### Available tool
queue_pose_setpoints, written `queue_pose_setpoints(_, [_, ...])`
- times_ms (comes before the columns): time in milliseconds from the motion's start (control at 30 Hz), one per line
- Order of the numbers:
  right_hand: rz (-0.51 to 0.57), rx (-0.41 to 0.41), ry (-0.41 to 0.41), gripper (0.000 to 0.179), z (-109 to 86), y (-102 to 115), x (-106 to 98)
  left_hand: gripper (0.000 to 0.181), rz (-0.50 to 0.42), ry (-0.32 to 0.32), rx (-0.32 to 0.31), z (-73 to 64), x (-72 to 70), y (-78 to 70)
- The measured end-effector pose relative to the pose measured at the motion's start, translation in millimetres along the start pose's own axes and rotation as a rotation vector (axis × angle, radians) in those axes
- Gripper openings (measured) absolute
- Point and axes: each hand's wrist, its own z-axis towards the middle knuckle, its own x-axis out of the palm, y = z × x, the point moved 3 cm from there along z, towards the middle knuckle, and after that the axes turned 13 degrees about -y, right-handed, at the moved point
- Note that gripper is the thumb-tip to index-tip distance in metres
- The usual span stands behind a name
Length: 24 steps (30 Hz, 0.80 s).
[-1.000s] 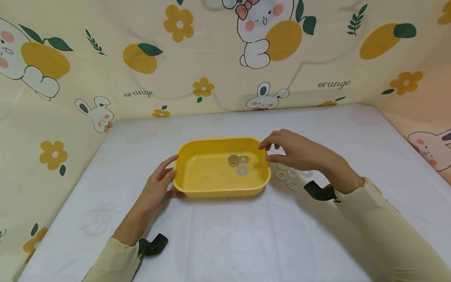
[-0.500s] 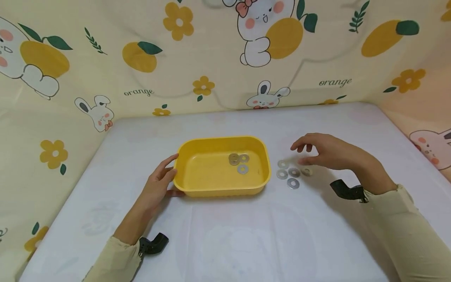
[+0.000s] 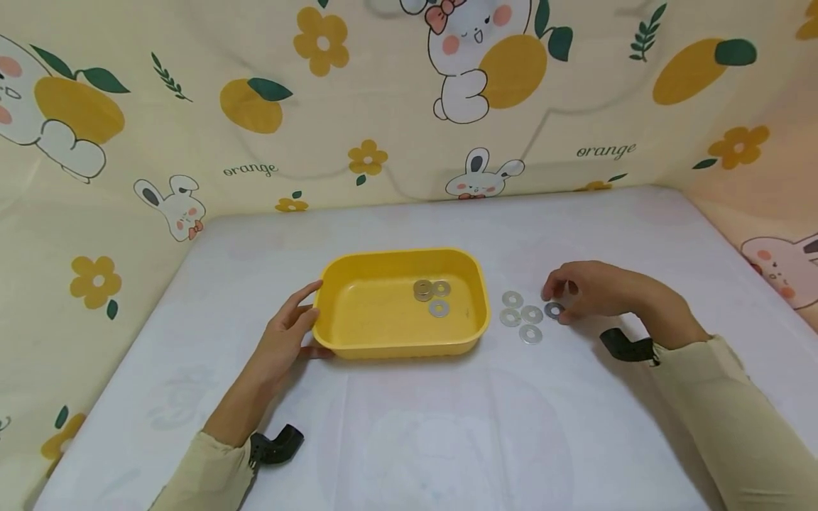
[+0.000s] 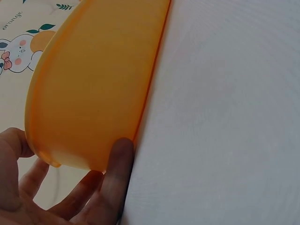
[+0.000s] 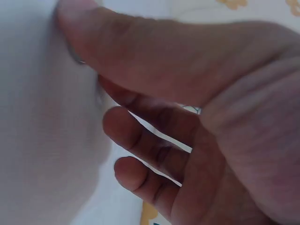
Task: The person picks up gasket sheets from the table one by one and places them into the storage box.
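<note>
A yellow plastic tray (image 3: 402, 351) stands on the table with several flat metal washers (image 3: 439, 308) in its right half. At its left end, my left hand (image 3: 284, 333) holds the tray, thumb and fingers spread around the end wall; the left wrist view shows fingertips (image 4: 121, 154) against the outer wall. To the right of the tray lie several loose washers (image 3: 530, 334). My right hand (image 3: 597, 287) is down at the rightmost washer (image 3: 553, 310), its thumb and index finger at the edges. In the right wrist view the thumb (image 5: 140, 51) hides most of that washer.
A white cloth (image 3: 409, 426) covers the table. Patterned fabric (image 3: 383, 106) with rabbits and oranges rises behind and along the sides. A black camera mount sits on each wrist, left (image 3: 277, 446) and right (image 3: 626, 345).
My right hand has moved from the tray's right rim out to the right, then down onto the rightmost washer, its fingers closing in. The left hand and tray have stayed put.
</note>
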Motion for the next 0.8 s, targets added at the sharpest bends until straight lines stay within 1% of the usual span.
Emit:
queue_pose_setpoints(133, [0.002, 0.003, -0.007, 0.024, 2.9, -2.0, 5.0, 0.048, 0.0, 0.005, 0.006, -0.1, -1.2, -0.9])
queue_pose_setpoints(200, [-0.001, -0.012, -0.004, 0.024, 3.6, -1.7, 6.2, 0.049, 0.002, 0.005, 0.008, 0.2, -1.6, -1.0])
queue_pose_setpoints(367, [-0.011, -0.035, 0.015, 0.027, 2.3, 0.7, 4.6, 0.048, -0.002, 0.001, 0.004, 0.8, -2.0, 0.1])
queue_pose_setpoints(467, [-0.011, -0.035, 0.02, 0.029, 1.5, 0.1, 3.9, 0.048, -0.005, -0.002, 0.0, 1.0, -1.7, 0.7])
queue_pose_setpoints(667, [0.012, -0.021, 0.028, 0.039, -0.1, -5.9, 3.4, 0.047, -0.014, -0.01, -0.016, 0.0, -0.4, 1.2])
queue_pose_setpoints(800, [0.011, -0.037, 0.026, 0.037, -0.3, -8.0, 2.1, 0.047, -0.031, -0.016, -0.018, -0.6, -0.2, 0.8])
